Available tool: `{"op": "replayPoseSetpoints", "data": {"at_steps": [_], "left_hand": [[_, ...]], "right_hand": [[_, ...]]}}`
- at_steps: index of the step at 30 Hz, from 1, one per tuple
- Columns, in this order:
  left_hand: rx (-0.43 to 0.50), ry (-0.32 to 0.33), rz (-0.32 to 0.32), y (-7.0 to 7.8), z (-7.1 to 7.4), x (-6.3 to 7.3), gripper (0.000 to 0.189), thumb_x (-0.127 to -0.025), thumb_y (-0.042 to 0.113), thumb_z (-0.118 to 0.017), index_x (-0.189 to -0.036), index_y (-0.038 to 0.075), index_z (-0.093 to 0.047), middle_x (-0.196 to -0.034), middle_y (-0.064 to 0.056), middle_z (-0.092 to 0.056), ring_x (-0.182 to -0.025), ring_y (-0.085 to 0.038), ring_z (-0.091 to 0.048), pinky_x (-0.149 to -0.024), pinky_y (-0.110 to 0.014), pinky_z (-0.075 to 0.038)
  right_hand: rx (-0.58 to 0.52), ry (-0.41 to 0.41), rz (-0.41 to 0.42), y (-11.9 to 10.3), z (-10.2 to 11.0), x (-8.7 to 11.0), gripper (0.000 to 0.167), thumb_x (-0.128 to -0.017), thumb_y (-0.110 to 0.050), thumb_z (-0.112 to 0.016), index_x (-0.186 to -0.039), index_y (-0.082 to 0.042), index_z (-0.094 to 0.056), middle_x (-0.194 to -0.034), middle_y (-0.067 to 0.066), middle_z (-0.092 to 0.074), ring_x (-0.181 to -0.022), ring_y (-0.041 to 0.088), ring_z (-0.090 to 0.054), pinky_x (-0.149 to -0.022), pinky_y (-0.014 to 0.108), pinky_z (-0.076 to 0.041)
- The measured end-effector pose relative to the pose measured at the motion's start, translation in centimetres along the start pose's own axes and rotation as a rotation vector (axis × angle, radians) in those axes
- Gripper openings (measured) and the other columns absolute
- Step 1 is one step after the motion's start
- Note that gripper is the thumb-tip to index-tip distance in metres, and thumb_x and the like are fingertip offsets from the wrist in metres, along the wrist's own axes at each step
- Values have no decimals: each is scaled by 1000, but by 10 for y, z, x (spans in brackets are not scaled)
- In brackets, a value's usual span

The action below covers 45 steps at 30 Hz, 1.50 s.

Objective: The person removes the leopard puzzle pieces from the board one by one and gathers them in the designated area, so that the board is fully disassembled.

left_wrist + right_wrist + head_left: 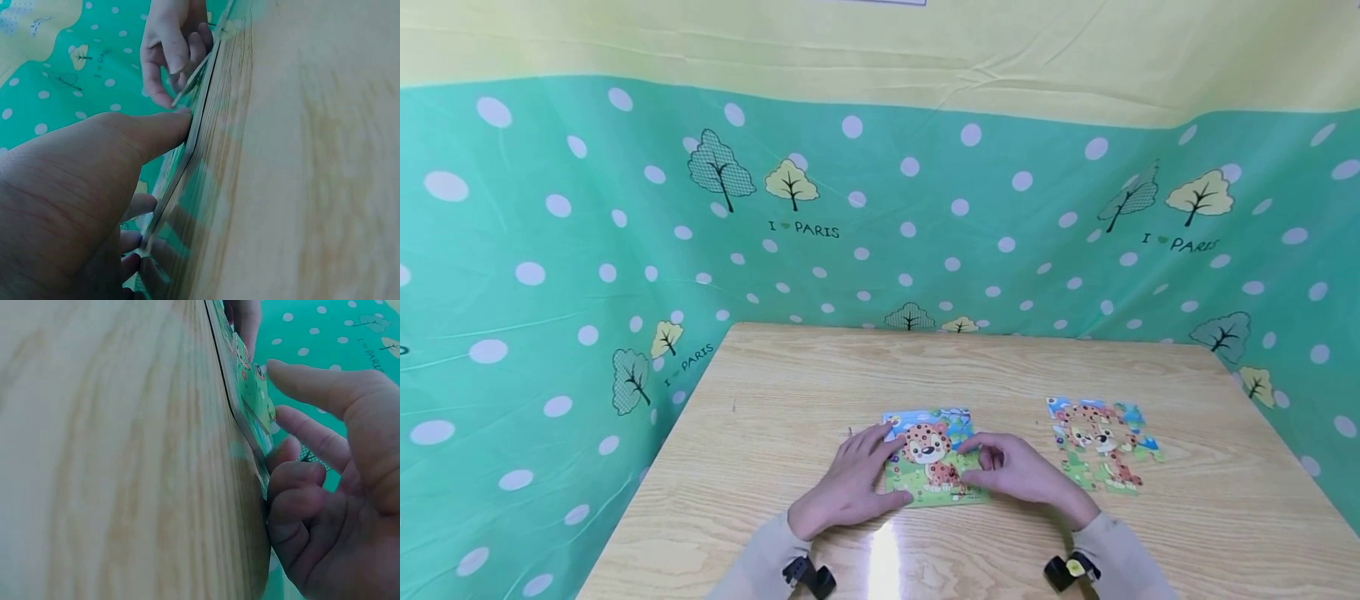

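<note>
A small jigsaw puzzle (927, 446) with a spotted leopard cub on grass lies flat on the wooden table. My left hand (853, 483) rests at its left side, fingers spread over the edge and thumb along the near edge. In the left wrist view the thumb (165, 132) presses against the puzzle's side. My right hand (1015, 468) is over the right part, its thumb and index finger pinching a green puzzle piece (255, 394). That piece stands tilted above the puzzle surface in the right wrist view. The other right fingers are curled beside the board's edge.
To the right on the table (790, 375) lies a second leopard picture (1093, 437) made of jigsaw pieces, with gaps and uneven edges. A green dotted cloth (820, 300) hangs behind and beside the table.
</note>
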State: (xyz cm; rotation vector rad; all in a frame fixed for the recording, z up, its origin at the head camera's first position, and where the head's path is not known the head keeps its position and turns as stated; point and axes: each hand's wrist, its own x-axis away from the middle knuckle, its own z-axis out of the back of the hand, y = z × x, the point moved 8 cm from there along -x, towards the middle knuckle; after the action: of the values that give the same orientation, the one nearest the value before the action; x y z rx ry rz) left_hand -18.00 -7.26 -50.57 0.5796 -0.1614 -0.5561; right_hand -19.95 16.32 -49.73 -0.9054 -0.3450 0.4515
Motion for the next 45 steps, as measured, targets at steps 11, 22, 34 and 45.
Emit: {"op": "replayPoseSetpoints", "data": {"at_steps": [11,22,34,45], "left_hand": [[-7,-7,7,-1,-2,0,87,-96,63,-65,-166,17,-39,-176,-14,-27,-161,-42,-26,-128,-70,-20],[2,0,-3,-1,-2,0,87,-97,64,-65,-165,16,-39,-176,-15,-26,-161,-43,-25,-127,-72,-20],[3,14,-8,-2,-2,0,88,-96,64,-65,-165,16,-39,-175,-17,-26,-160,-43,-26,-127,-72,-20],[-8,-6,11,-1,-1,0,89,-96,64,-65,-166,17,-38,-177,-14,-24,-161,-41,-24,-129,-70,-18]], "right_hand": [[-104,31,22,5,8,3,28,-104,-23,-68,-127,-9,-75,-116,9,-73,-94,10,-61,-78,24,-49],[-154,55,-5,13,13,1,23,-103,-19,-69,-122,-8,-75,-115,11,-76,-100,11,-67,-84,24,-54],[-236,45,-80,19,11,0,28,-102,-20,-72,-123,-2,-73,-110,15,-75,-82,14,-66,-61,24,-53],[-229,63,-75,19,13,0,25,-101,-21,-72,-117,-1,-72,-103,15,-75,-77,11,-63,-62,22,-51]]}}
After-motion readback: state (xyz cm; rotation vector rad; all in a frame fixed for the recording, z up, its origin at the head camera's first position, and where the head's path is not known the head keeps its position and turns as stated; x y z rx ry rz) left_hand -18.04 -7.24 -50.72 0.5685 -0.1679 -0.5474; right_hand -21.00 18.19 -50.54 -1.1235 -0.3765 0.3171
